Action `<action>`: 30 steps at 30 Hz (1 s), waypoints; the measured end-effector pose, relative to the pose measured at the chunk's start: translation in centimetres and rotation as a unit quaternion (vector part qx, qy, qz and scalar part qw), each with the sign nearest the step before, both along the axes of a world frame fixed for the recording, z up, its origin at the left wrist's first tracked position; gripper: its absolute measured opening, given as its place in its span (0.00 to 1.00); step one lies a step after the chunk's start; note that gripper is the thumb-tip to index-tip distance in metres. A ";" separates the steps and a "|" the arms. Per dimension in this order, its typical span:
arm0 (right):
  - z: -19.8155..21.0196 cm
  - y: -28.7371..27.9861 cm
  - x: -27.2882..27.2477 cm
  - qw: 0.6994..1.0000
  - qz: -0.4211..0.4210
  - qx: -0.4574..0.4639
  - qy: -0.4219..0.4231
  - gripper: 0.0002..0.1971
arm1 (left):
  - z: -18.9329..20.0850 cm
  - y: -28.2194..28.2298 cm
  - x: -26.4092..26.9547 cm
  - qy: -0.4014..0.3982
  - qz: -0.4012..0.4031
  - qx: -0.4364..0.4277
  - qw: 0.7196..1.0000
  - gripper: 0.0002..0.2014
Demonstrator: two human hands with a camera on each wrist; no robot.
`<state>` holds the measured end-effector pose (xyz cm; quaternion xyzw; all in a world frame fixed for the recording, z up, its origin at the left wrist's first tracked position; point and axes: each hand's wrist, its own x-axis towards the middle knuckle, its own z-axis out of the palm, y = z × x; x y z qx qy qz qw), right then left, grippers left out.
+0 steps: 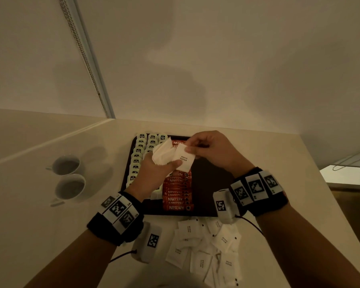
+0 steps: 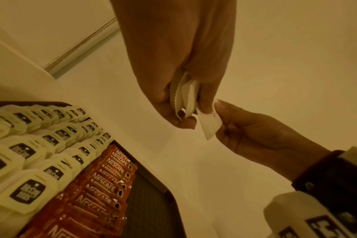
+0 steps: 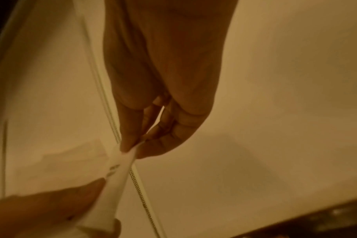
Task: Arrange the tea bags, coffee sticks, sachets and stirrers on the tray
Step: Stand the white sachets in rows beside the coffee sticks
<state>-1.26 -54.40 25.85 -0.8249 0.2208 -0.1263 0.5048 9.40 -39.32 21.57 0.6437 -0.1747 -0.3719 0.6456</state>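
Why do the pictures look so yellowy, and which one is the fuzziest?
Dim, warm room light tints all three views. The head view is sharpest, and the print on the white sugar sachet reads clearly. The left wrist view is more orange, but the coffee sticks stay readable. The right wrist view is fuzziest: the right hand and everything around it look smeared.

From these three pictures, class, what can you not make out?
- Tea bags: head view, the left hand covers part of the rows.
- Held sugar sachets: left wrist view, fingers hide the count.
- Tray: right wrist view, blurred and cut off by the edge.
- Stirrers: none visible in any view.
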 end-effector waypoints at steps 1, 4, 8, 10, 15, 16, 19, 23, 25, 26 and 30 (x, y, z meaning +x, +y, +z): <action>-0.2 0.0 0.0 1.000 -0.003 -0.002 -0.004 0.05 | 0.0 -0.1 0.0 0.002 -0.003 0.000 1.000 0.24; -0.6 -0.1 0.3 1.000 -0.004 -0.018 -0.012 0.03 | 0.1 -0.2 0.0 0.006 -0.036 -0.008 0.999 0.18; -1.1 -0.4 0.3 1.000 0.004 0.007 0.000 0.04 | -0.7 -0.5 -0.1 0.023 -0.028 -0.006 0.999 0.18; -1.4 -0.6 0.2 1.000 0.012 -0.007 0.009 0.06 | -1.1 -0.5 -0.5 0.056 -0.025 -0.022 0.998 0.18; -2.7 -1.4 -0.6 0.996 0.029 -0.036 0.071 0.03 | -2.4 -0.3 -0.9 0.106 -0.085 -0.019 0.990 0.16; -2.9 -1.9 -0.8 0.996 0.020 -0.038 0.075 0.03 | -2.5 -0.1 -0.6 0.130 -0.091 -0.011 0.987 0.14; -3.5 -5.4 -0.8 0.993 -0.042 -0.030 0.109 0.04 | -3.3 0.4 0.6 0.243 -0.076 0.015 0.967 0.08; -6.1 -11.1 0.6 0.965 -0.079 -0.105 0.227 0.09 | -3.5 1.1 2.1 0.296 -0.052 0.011 0.954 0.11; -7.7 -13.0 1.8 0.952 -0.068 -0.137 0.266 0.10 | -3.5 1.0 2.3 0.259 -0.053 0.025 0.964 0.13; -8.5 -13.7 2.4 0.946 -0.056 -0.150 0.281 0.10 | -3.4 1.0 2.4 0.243 -0.052 0.032 0.968 0.15; -10.8 -15.2 4.7 0.928 -0.019 -0.187 0.321 0.10 | -3.7 0.9 2.7 0.237 -0.025 0.045 0.970 0.15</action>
